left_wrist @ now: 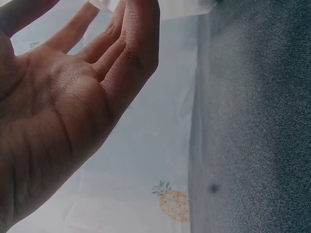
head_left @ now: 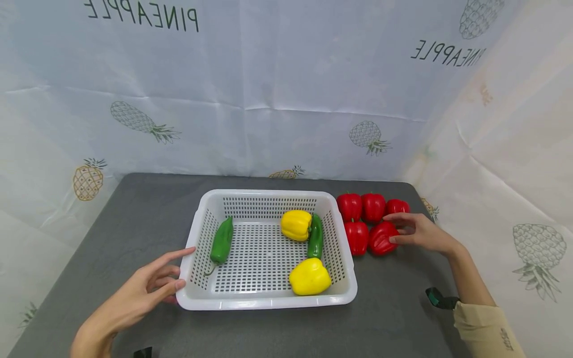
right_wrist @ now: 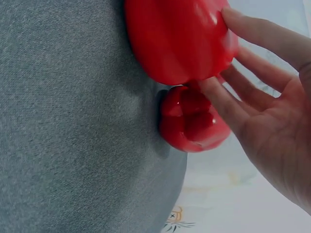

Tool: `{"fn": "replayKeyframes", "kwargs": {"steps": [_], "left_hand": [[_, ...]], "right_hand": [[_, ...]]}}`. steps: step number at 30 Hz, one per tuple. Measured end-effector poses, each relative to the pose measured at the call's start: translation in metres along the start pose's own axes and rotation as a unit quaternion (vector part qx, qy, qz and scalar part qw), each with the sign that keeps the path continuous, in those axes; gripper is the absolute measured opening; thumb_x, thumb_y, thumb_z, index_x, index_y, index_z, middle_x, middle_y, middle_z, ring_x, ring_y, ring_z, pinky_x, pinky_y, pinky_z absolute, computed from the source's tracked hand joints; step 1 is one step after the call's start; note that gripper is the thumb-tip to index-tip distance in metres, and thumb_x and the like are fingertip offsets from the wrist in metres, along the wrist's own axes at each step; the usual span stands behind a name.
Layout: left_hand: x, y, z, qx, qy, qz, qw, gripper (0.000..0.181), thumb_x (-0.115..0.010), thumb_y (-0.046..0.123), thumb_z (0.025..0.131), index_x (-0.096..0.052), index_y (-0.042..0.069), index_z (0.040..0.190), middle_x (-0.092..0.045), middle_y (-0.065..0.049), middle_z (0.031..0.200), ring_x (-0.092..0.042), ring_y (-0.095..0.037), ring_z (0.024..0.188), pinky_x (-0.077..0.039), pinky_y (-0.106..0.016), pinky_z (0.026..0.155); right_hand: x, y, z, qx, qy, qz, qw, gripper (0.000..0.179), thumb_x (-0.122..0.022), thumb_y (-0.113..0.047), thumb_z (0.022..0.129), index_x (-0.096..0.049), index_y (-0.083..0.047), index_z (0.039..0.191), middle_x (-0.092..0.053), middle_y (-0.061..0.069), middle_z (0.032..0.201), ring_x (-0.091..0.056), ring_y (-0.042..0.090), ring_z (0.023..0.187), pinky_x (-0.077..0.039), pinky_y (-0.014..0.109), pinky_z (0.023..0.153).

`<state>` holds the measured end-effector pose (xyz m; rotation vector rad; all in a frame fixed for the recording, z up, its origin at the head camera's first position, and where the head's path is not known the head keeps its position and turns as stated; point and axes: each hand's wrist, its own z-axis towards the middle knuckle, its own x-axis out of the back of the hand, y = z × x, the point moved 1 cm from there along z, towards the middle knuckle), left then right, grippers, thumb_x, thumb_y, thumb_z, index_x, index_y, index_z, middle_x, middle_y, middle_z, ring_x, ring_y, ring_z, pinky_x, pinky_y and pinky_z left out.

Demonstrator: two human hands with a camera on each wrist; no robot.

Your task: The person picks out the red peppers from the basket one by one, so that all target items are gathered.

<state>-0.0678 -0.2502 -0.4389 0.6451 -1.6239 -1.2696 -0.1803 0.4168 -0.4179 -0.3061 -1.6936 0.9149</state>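
A white perforated plastic basket [head_left: 266,303] sits on the dark table. Inside it, one green pepper [head_left: 222,241] lies at the left and another green pepper [head_left: 315,237] at the right, near two yellow bell peppers, one farther back [head_left: 296,225] and one at the front right [head_left: 310,277]. My left hand [head_left: 149,281] touches the basket's left rim with an extended index finger, thumb lower at the corner. Outside the basket on the right, my right hand [head_left: 421,231] holds a red bell pepper [head_left: 382,238] between thumb and fingers, close over the table.
Several other red bell peppers [head_left: 356,237] stand grouped just right of the basket. A dark strap end [head_left: 440,299] shows by my right wrist. White cloth with pineapple prints [head_left: 268,139] hangs behind the grey table [head_left: 394,318] and along its sides.
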Motion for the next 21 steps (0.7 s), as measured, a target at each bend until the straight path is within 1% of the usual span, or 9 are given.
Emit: {"fn": "replayKeyframes", "kwargs": {"steps": [2, 5, 9, 16, 21], "left_hand": [[0.001, 0.0, 0.0, -0.005, 0.0, 0.004, 1.0, 0.063, -0.062, 0.004, 0.109, -0.038, 0.009, 0.166, -0.073, -0.017, 0.124, -0.073, 0.0, 0.107, -0.067, -0.034, 0.076], [0.001, 0.0, 0.0, -0.016, -0.002, 0.006, 0.9999, 0.063, -0.062, 0.003, 0.108, -0.038, 0.009, 0.167, -0.074, -0.013, 0.122, -0.073, -0.001, 0.107, -0.067, -0.034, 0.076], [0.002, 0.0, 0.0, -0.025, -0.005, 0.008, 0.9996, 0.063, -0.062, 0.002, 0.108, -0.039, 0.009, 0.166, -0.076, -0.009, 0.118, -0.074, -0.002, 0.106, -0.066, -0.034, 0.075], [0.004, 0.002, 0.002, -0.022, 0.006, 0.041, 0.9989, 0.063, -0.067, 0.006, 0.106, -0.042, 0.011, 0.165, -0.075, -0.015, 0.117, -0.074, 0.0, 0.101, -0.065, -0.033, 0.072], [0.006, 0.005, 0.004, -0.035, 0.002, 0.065, 0.9973, 0.062, -0.069, 0.006, 0.105, -0.045, 0.009, 0.163, -0.076, -0.013, 0.115, -0.074, -0.001, 0.096, -0.064, -0.032, 0.071]], "right_hand": [[0.0, -0.001, 0.002, 0.013, -0.003, 0.009, 0.9999, 0.058, -0.085, -0.008, 0.091, -0.063, 0.001, 0.144, -0.064, 0.025, 0.14, -0.064, -0.005, 0.117, -0.064, 0.021, 0.087], [0.0, -0.003, 0.004, 0.027, -0.005, 0.012, 0.9996, 0.056, -0.084, -0.005, 0.091, -0.064, 0.002, 0.143, -0.065, 0.027, 0.139, -0.062, -0.011, 0.115, -0.062, 0.018, 0.089], [-0.002, -0.005, 0.007, 0.043, -0.009, 0.012, 0.999, 0.054, -0.083, -0.003, 0.092, -0.064, 0.003, 0.142, -0.066, 0.028, 0.139, -0.063, -0.012, 0.115, -0.062, 0.019, 0.09], [-0.006, -0.009, 0.009, 0.08, -0.012, 0.001, 0.9967, 0.053, -0.08, -0.001, 0.092, -0.065, 0.002, 0.143, -0.067, 0.026, 0.139, -0.061, -0.007, 0.118, -0.063, 0.022, 0.092], [-0.008, -0.011, 0.01, 0.084, 0.003, -0.011, 0.9964, 0.052, -0.081, 0.001, 0.092, -0.067, 0.0, 0.142, -0.069, 0.023, 0.139, -0.059, -0.007, 0.118, -0.064, 0.021, 0.089]]}}
